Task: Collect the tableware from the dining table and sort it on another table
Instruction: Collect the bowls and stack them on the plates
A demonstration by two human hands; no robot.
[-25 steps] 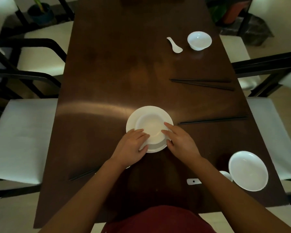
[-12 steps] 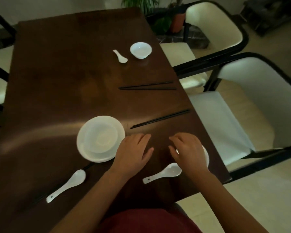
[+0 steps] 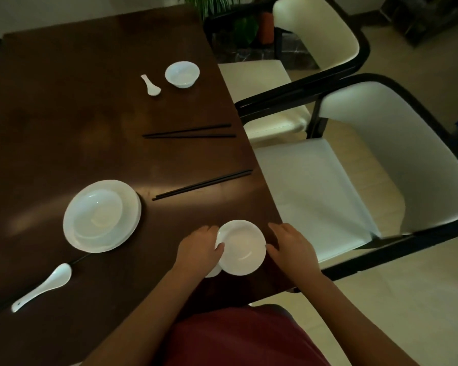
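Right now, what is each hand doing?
Left hand: holds the small white dish by its left rim.
Right hand: touching the dish's right edge; whether it grips cannot be told.

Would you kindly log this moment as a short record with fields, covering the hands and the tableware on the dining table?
left hand: grips the near bowl's left rim
right hand: at the bowl's right rim, contact unclear
near bowl: between the hands, near the table's right edge
stack: bowl on plates, left of the hands
far bowl: with small spoon beside it
near spoon: front left
chopsticks: pair, pair, both untouched
table: dark wood
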